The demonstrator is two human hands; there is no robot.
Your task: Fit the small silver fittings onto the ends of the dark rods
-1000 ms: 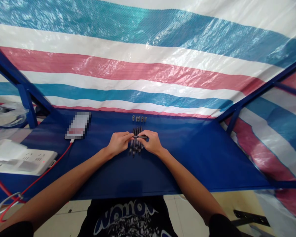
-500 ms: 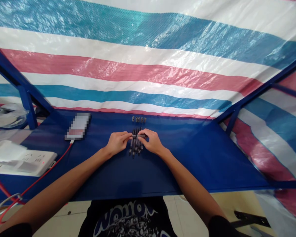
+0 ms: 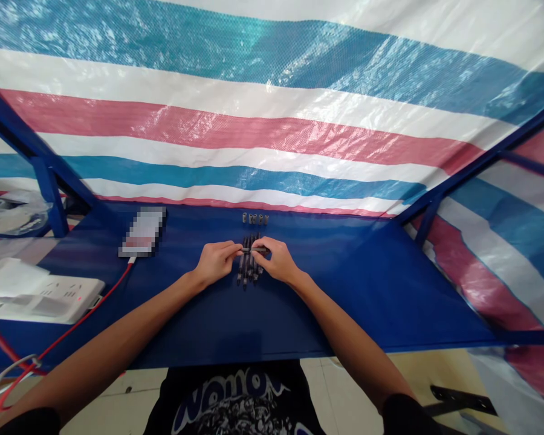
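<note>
My left hand (image 3: 215,263) and my right hand (image 3: 277,260) face each other over the middle of the blue table, fingers pinched. Between them, level and crosswise, is a slim dark pen (image 3: 246,249); the left fingertips grip one end and the right fingers the other. Below it several dark pens (image 3: 245,272) lie side by side, pointing away from me, partly covered by my hands. Behind the pens stands a short row of small grey cylinders (image 3: 254,219), too small to tell exactly what they are.
A blurred-out phone (image 3: 145,231) lies at the left with a red cable (image 3: 104,307) plugged in. Closer on that side is a white power strip (image 3: 79,296) with plastic wrapping on it. A striped sheet (image 3: 263,133) hangs behind the blue table (image 3: 353,302), with blue frame bars at both sides.
</note>
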